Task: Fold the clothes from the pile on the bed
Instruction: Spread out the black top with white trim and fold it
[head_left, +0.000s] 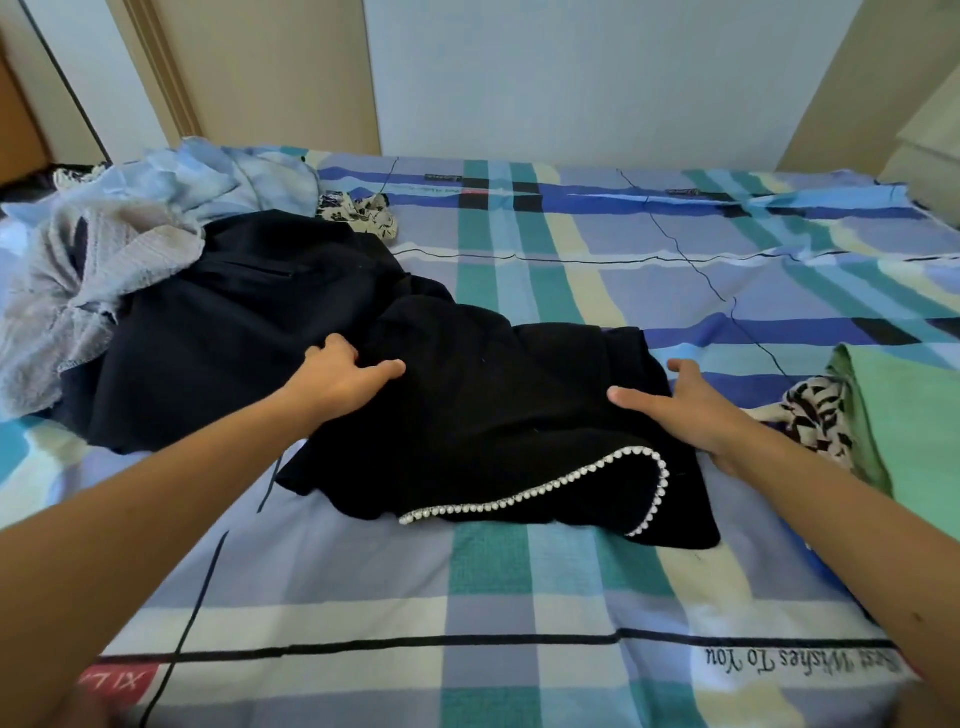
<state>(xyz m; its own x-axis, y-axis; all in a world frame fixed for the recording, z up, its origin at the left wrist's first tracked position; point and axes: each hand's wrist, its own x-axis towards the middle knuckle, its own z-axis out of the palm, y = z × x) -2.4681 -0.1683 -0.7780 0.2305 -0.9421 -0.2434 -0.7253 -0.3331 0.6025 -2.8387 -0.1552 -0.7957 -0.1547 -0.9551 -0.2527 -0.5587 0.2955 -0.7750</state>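
Left fingers (332, 344) grip black garment (493, 415); right fingers (684, 370) spread.

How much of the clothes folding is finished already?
Done, it seems: a green garment and a black-and-white patterned one lie together on the right. In hand: the left grip clutches and the right grip touches the black pearl-trimmed garment, which is rumpled. Left to do: the pile of grey, blue and black clothes on the left.
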